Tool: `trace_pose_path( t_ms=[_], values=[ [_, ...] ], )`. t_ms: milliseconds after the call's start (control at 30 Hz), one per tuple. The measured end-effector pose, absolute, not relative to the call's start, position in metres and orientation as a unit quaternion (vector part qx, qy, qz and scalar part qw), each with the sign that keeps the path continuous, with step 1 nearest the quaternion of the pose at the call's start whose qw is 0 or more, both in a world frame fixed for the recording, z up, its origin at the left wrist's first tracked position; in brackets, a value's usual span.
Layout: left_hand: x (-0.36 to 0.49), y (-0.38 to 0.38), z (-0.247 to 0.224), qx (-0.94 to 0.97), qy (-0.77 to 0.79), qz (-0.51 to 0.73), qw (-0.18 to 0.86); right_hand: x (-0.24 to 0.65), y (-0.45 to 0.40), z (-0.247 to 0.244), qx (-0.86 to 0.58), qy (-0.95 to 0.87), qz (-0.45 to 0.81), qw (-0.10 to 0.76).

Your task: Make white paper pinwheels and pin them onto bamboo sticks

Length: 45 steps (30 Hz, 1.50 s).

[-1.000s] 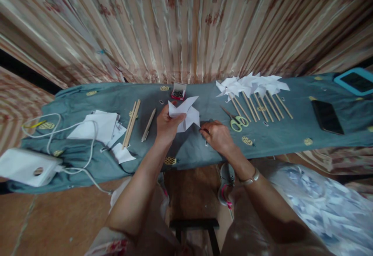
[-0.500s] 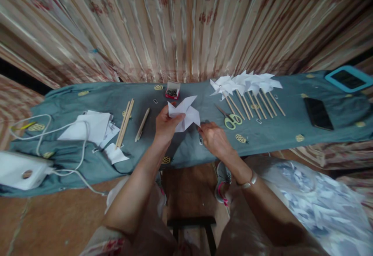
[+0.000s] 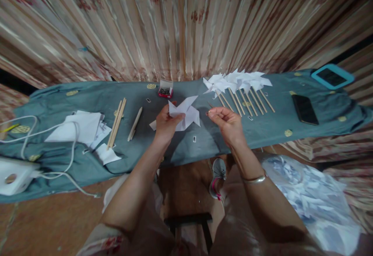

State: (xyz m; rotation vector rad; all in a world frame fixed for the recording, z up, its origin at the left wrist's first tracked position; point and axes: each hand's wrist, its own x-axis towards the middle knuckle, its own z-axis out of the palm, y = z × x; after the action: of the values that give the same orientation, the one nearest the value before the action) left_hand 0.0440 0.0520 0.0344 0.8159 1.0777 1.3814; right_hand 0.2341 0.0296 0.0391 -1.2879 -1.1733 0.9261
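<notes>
My left hand pinches a white paper pinwheel near its middle, thumb on top, above the cloth-covered table. To the right of the paper, apart from it, my right hand is closed, with a tiny shiny thing between thumb and forefinger, too small to name. A small open red box of dark metal pieces stands behind the pinwheel. Several white pinwheels on wooden sticks lie in an overlapping row at the back right. My right hand mostly hides the scissors.
On the left lie loose sticks, a pen, paper sheets, a white cable and a white device. At the right are a black phone and a blue-framed device. A bag of paper pieces stands below.
My right hand has moved away from the pinwheel's edge, right and up, and now shows a tiny shiny thing at its fingertips. The view has shifted slightly. My left hand still holds the pinwheel.
</notes>
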Motion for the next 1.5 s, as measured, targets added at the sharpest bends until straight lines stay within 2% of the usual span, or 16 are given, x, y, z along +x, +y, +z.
trace_pose_path(
  t_ms=[300,633,1500],
  values=[
    [0.06,0.05,0.031,0.366,0.454,0.581,0.567,0.216,0.018,0.038,-0.529,-0.599,0.313,0.514],
    [0.068,0.048,0.028,0.38,0.443,0.569,0.579,0.216,0.024,0.029,-0.537,-0.614,0.294,0.498],
    [0.064,0.048,0.034,0.38,0.433,0.559,0.596,0.212,0.028,0.026,-0.496,-0.53,0.402,0.558]
  ],
)
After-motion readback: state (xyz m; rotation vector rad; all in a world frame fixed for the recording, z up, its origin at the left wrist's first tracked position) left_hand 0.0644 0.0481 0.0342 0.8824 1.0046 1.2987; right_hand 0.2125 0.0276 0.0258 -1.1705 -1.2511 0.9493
